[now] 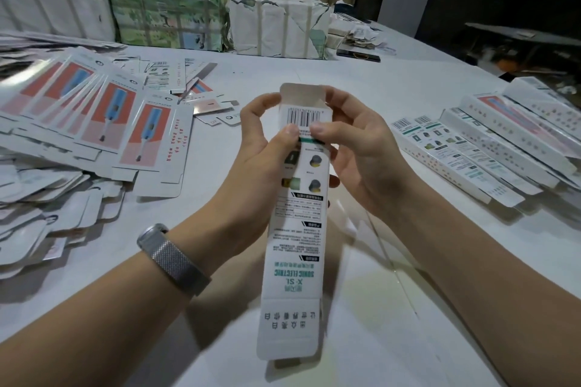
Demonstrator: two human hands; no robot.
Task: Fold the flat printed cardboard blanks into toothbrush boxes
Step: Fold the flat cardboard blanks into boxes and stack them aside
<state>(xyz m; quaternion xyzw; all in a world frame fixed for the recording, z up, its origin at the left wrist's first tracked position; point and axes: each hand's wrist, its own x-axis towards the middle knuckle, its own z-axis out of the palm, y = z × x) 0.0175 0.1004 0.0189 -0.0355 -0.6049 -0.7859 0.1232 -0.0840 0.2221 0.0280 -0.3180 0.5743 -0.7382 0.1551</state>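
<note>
I hold one long white toothbrush box blank (pixel 294 239) lengthwise above the table, barcode end away from me, its far flap standing up and its near flap hanging toward me. My left hand (pixel 261 141) grips its far left edge, thumb pressed just below the barcode. My right hand (pixel 355 141) grips the far right edge, thumb beside the left thumb. A fanned heap of flat blanks (pixel 94 116) printed with red panels and a blue toothbrush lies at the left. Several folded boxes (pixel 490 148) lie in a row at the right.
Paper-wrapped, strapped bundles (pixel 169 3) stand along the table's back edge. More white die-cut blanks (pixel 47 204) pile at the near left. A dark flat object (pixel 358 55) lies at the back right. The white table (pixel 393 308) shows beneath my arms.
</note>
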